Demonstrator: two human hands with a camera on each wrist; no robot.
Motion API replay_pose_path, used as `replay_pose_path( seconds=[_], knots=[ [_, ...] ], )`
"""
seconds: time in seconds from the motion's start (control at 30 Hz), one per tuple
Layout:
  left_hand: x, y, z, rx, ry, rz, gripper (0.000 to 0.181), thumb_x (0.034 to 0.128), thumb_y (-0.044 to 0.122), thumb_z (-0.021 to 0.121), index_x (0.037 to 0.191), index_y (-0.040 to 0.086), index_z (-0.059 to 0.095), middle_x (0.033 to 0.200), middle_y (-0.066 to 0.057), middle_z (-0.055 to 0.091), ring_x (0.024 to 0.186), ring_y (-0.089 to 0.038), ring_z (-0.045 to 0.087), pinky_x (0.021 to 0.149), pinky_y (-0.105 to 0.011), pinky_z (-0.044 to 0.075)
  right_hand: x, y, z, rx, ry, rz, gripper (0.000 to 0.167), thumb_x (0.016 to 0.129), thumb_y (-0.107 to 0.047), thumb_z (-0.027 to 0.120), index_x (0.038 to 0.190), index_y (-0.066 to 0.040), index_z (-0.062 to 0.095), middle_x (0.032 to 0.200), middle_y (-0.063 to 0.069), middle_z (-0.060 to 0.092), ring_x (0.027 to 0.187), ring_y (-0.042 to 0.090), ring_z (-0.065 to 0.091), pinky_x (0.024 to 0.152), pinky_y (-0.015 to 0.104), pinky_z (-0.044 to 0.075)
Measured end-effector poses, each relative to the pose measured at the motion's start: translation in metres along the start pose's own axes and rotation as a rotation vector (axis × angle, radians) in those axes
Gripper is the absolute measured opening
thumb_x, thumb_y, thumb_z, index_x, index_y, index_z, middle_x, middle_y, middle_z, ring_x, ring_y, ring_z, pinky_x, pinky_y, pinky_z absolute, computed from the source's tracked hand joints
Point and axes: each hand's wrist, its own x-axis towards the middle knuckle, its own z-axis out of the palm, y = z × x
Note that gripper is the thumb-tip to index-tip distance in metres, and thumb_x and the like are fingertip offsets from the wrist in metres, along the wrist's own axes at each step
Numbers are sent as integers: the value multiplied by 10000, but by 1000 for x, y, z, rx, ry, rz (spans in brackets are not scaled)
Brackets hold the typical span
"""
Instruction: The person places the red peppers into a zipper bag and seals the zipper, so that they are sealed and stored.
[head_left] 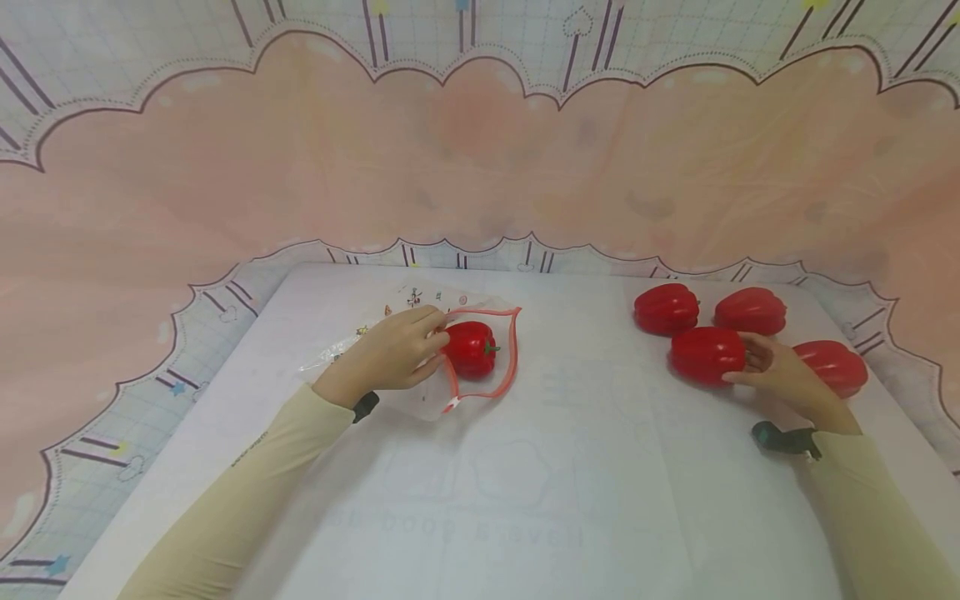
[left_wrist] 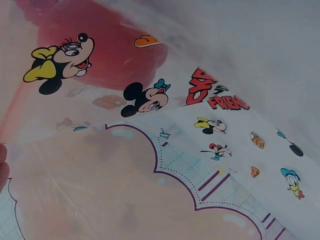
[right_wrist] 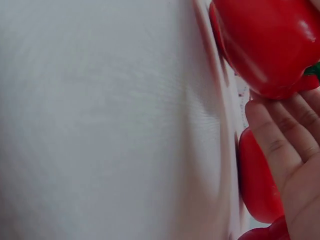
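My left hand (head_left: 401,346) pinches the edge of a clear plastic bag (head_left: 513,354) with a pinkish-red rim, which lies at the middle left of the table. A red bell pepper (head_left: 471,350) with a green stem sits in the bag's mouth. Through the cartoon-printed plastic (left_wrist: 220,125) in the left wrist view, a blurred red pepper (left_wrist: 110,60) shows. On the right, my right hand (head_left: 787,379) holds the right end of another red bell pepper (head_left: 707,356), thumb on the near side. Its fingers (right_wrist: 280,135) touch that pepper in the right wrist view.
Around the right hand lie more red bell peppers: one at the back left (head_left: 666,309), one at the back right (head_left: 750,311) and one partly behind the hand (head_left: 832,367). A white sheet (head_left: 600,483) covers the table. Patterned cloth (head_left: 480,158) hangs behind it.
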Motion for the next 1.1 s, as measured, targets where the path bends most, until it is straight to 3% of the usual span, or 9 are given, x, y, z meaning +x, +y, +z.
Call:
replay_pose_path(
  seconds=[0.3,0.6,0.8,1.1],
  knots=[
    [0,0,-1,-9,2,-2,208,776,233,729,896,82,651,1015,-114,653,953,-227,615,816,-314,562,-6,-6,-4,-41,42,-18,996,814,-423,686,1497,-33,75,1486,289,230,1275,517,321,898,543,497],
    [-1,-1,0,-2,2,0,209,778,239,727,898,83,654,1012,-112,652,947,-224,613,810,-310,563,-7,-23,-12,-23,67,-40,955,844,-384,665,1495,-20,69,1472,287,270,1288,497,313,865,450,540],
    [-1,-1,-1,-8,2,0,206,777,234,728,895,84,651,1007,-110,649,947,-226,610,808,-308,563,-4,-37,-13,-24,93,-60,941,841,-347,678,1497,-26,84,1476,278,274,1292,476,326,801,271,559],
    [-1,0,0,-10,8,7,207,777,233,728,896,82,652,1004,-114,649,949,-226,607,811,-308,562,-5,-65,-4,-23,145,-86,954,793,-398,716,1485,-40,166,1456,246,326,1277,460,381,845,393,555]
  ],
)
